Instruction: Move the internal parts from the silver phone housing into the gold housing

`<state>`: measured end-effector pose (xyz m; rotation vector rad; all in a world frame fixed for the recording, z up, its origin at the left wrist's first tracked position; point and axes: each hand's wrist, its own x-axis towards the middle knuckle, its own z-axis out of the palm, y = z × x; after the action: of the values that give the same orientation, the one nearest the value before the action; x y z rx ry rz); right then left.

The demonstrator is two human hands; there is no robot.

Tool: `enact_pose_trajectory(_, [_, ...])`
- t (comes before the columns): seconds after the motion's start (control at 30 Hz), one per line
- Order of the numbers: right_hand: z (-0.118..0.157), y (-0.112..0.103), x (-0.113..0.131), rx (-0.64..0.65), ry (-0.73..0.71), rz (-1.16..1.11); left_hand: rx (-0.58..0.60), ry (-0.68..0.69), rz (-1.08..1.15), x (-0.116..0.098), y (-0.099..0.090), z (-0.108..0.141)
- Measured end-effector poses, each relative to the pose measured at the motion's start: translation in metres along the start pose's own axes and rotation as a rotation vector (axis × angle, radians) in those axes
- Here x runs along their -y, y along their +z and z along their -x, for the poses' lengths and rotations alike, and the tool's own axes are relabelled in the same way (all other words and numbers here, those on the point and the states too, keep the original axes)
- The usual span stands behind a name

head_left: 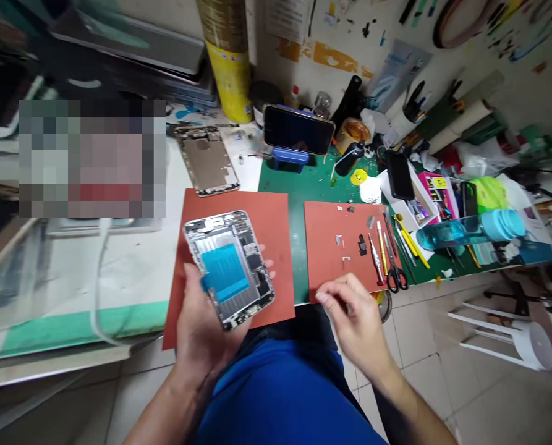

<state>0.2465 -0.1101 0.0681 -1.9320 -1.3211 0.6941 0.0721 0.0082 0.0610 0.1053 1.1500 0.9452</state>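
1. The left hand (206, 330) grips an opened phone (230, 271), its thumb along one long side and its fingertips showing past the other. Its insides and a blue patch (224, 275) face up, probably so the person can see the parts.
2. The phone is tilted above the left red mat (276, 241), by the front edge of the table (298, 247). That likely keeps it close to the body, with a soft surface beneath.
3. The right hand (354, 312) is at the front edge of the right red mat (319, 238). Its thumb and forefinger meet in a pinch; I cannot tell whether anything tiny is between them.
4. Beyond these fingers, a black part (362, 245) and small metal bits (339, 241) lie spread out on that mat, presumably so none gets mixed up or lost.
5. A screwdriver (376, 261) and scissors (397, 279) are at the mat's right side, handles toward the front edge, apparently for easy reach by the right hand.
6. A phone shell (211, 162) lies behind the left mat, seemingly out of the way; toward the table's back edge, another phone (298, 131) leans on a blue stand (288, 157), screen forward.
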Motion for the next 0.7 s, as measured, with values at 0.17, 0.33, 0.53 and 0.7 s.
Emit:
enact_pose_trajectory(0.17, [-0.019,-0.024,-0.053,-0.235,0.061,0.245,0.076,0.034,-0.027,-0.003,0.0,-0.015])
enact_pose_trajectory(0.33, [-0.026,-0.013,-0.056,-0.203,0.025,0.301,0.074,0.02,-0.021,0.0,0.0,-0.019])
enact_pose_trajectory(0.53, [-0.035,-0.002,-0.048,-0.169,-0.015,0.353,0.075,0.011,-0.019,-0.002,0.002,-0.017])
enact_pose_trajectory(0.7, [-0.037,0.001,-0.047,-0.188,-0.026,0.376,0.117,0.03,-0.016,0.0,-0.002,-0.02])
